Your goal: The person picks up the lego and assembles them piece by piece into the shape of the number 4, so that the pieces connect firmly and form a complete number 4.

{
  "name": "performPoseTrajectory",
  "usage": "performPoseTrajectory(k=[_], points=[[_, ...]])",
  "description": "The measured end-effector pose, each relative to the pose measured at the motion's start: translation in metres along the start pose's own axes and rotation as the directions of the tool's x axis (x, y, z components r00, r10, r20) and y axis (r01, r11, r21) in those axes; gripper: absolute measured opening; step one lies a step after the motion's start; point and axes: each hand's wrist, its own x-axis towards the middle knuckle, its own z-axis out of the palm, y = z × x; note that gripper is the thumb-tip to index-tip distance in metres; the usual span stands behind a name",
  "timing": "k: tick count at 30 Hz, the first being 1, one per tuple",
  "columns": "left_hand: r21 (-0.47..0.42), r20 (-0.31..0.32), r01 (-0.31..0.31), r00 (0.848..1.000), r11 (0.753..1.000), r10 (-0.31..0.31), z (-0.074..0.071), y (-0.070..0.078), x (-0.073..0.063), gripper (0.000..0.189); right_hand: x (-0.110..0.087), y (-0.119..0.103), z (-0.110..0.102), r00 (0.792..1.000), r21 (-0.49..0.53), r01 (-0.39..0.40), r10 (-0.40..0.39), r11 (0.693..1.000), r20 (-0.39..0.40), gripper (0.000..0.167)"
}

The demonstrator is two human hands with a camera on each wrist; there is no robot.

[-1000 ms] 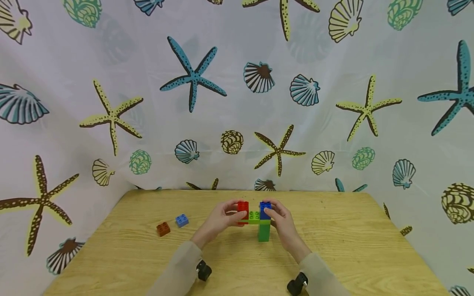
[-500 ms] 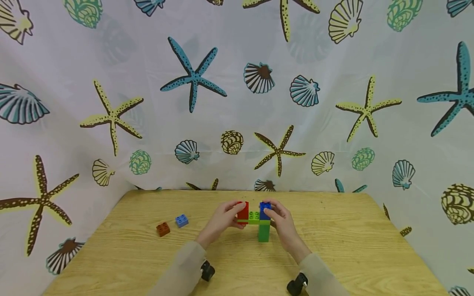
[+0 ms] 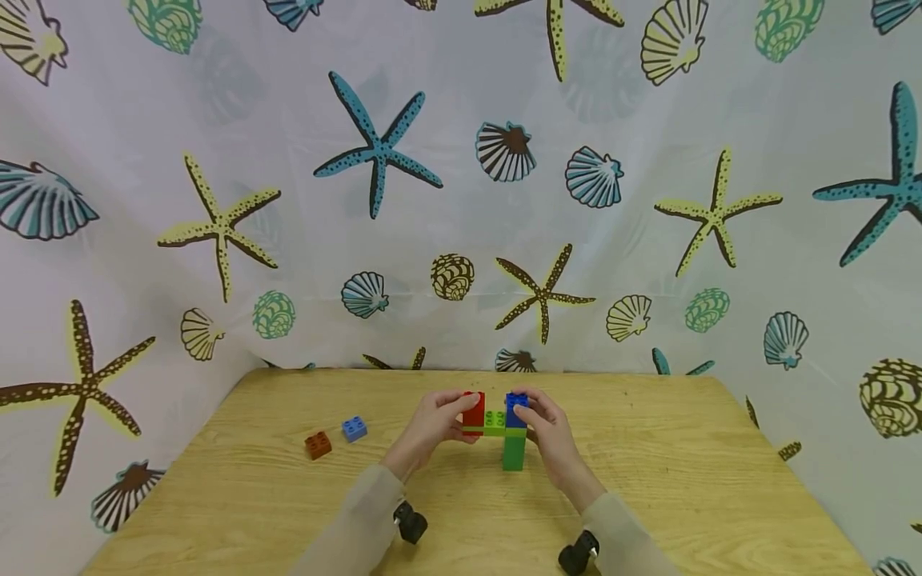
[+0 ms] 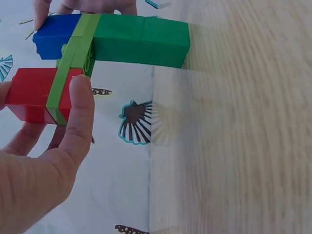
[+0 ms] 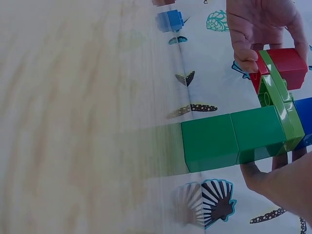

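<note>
A green tower (image 3: 514, 452) of two stacked bricks stands on the table, carrying a lime plate (image 3: 495, 424) that juts out to the left. On the plate's right end is a blue brick (image 3: 515, 410); on its left end, a red brick (image 3: 473, 413). A second red piece (image 5: 256, 82) shows under that left end in the right wrist view. My left hand (image 3: 430, 428) pinches the red pieces and plate between them, thumb at the top and a finger underneath. My right hand (image 3: 556, 436) grips the blue brick, thumb in front and fingers behind.
A brown brick (image 3: 318, 446) and a light blue brick (image 3: 354, 430) lie on the wooden table (image 3: 684, 472) to the left. Behind the table's far edge hangs a white curtain (image 3: 432, 232) printed with starfish and shells.
My left hand has shifted its grip: the thumb went from the red brick's front to its top, and fingers moved below. The left wrist moved slightly right. My right hand stays put.
</note>
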Motion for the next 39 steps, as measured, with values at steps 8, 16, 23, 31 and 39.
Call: performPoseTrajectory(k=[8,16,23,31,39], points=[[0.113,0.059,-0.019,0.998,0.993,0.012,-0.007,-0.004,0.002,0.059,0.0,0.001,-0.001,1.0,0.006,-0.004,0.004,1.0,0.013,0.035],[0.215,0.089,-0.076,0.994,0.974,0.058,-0.021,-0.006,0.003,0.06,0.0,0.002,-0.003,1.0,-0.001,0.006,-0.006,1.0,0.028,0.033],[0.248,0.056,-0.109,0.994,0.963,0.098,-0.035,-0.008,0.001,0.058,0.002,0.003,-0.004,1.0,0.01,0.011,-0.011,1.0,0.029,0.033],[0.282,0.003,-0.127,0.991,0.951,0.131,-0.053,-0.011,-0.003,0.049,0.001,0.004,-0.005,0.999,0.003,0.012,-0.012,1.0,0.041,0.035],[0.349,0.037,-0.152,0.988,0.925,0.149,-0.074,-0.013,-0.012,0.033,0.001,0.003,-0.006,0.999,0.0,0.007,-0.007,1.0,0.05,0.038]])
